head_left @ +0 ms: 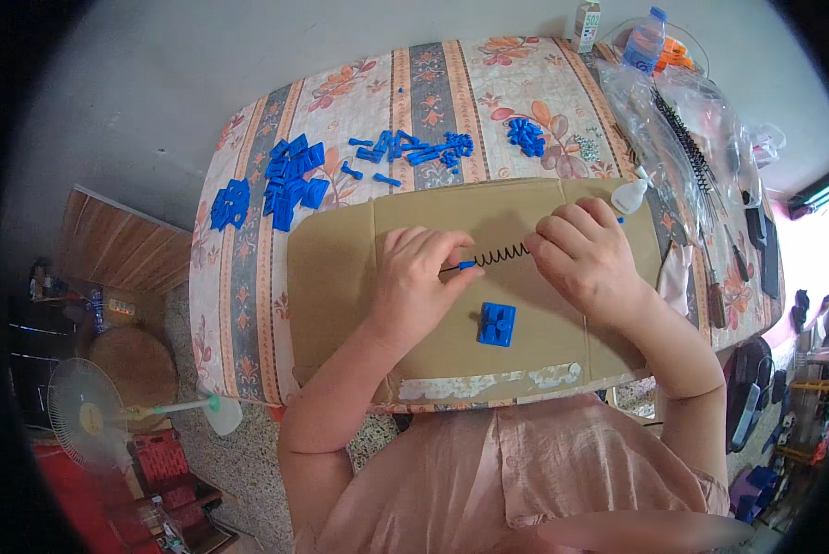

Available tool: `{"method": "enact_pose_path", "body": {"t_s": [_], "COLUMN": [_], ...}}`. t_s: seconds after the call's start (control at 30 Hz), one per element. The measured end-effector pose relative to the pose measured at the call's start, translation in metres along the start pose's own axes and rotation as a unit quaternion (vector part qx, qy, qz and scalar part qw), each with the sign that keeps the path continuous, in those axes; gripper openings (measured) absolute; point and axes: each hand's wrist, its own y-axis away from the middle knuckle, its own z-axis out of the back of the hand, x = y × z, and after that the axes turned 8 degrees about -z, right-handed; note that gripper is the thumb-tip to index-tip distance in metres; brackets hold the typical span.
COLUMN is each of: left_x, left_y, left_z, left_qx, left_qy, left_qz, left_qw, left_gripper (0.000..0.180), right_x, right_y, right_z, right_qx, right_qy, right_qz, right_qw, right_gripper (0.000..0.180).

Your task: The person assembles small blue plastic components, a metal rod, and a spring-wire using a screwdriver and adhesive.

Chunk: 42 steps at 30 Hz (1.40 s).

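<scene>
Above a flat piece of cardboard (331, 277), a black coil spring (500, 255) stretches between my two hands. My left hand (421, 275) pinches a small blue plastic piece (467, 265) at the spring's left end, where a thin dark rod sticks out. The spring's other end goes into the closed fingers of my right hand (585, 254), which hide it. Just below the spring, a blue square plastic part (496, 325) with raised shapes on it lies on the cardboard, touched by neither hand.
Piles of blue plastic parts (294, 175) and smaller blue pieces (525, 137) lie along the table's far side. A white squeeze bottle (630, 194) stands by the cardboard's right corner. Farther right are more black springs (682, 134), a screwdriver (716, 300) and a water bottle (645, 42).
</scene>
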Motion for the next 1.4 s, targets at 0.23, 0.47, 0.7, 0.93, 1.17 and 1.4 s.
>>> {"method": "enact_pose_path", "body": {"t_s": [0.23, 0.47, 0.7, 0.93, 1.17, 1.4], "left_x": [-0.004, -0.004, -0.026, -0.035, -0.027, -0.026], "left_y": [-0.002, -0.002, -0.002, 0.006, 0.015, 0.015], "left_z": [-0.002, 0.008, 0.016, 0.016, -0.001, 0.002], "left_qx": [0.044, 0.103, 0.113, 0.073, 0.069, 0.058], "left_qy": [0.143, 0.102, 0.317, 0.409, 0.491, 0.425], "left_qz": [0.077, 0.028, 0.116, 0.064, 0.134, 0.041], "left_qw": [0.986, 0.989, 0.934, 0.907, 0.858, 0.902], "left_gripper": [0.028, 0.018, 0.015, 0.020, 0.020, 0.020], "right_x": [-0.004, 0.001, 0.022, 0.052, 0.061, 0.064], "right_y": [0.000, -0.004, -0.024, -0.043, -0.045, -0.047], "right_z": [0.003, 0.013, 0.054, 0.092, 0.099, 0.094], "right_qx": [-0.013, -0.026, -0.109, -0.055, -0.012, -0.025], "right_qy": [0.035, 0.067, 0.097, 0.179, 0.212, 0.207], "right_qz": [-0.002, 0.035, 0.086, 0.147, 0.202, 0.205], "right_qw": [0.999, 0.997, 0.986, 0.971, 0.956, 0.956], "right_gripper": [0.018, 0.017, 0.014, 0.018, 0.018, 0.016]}}
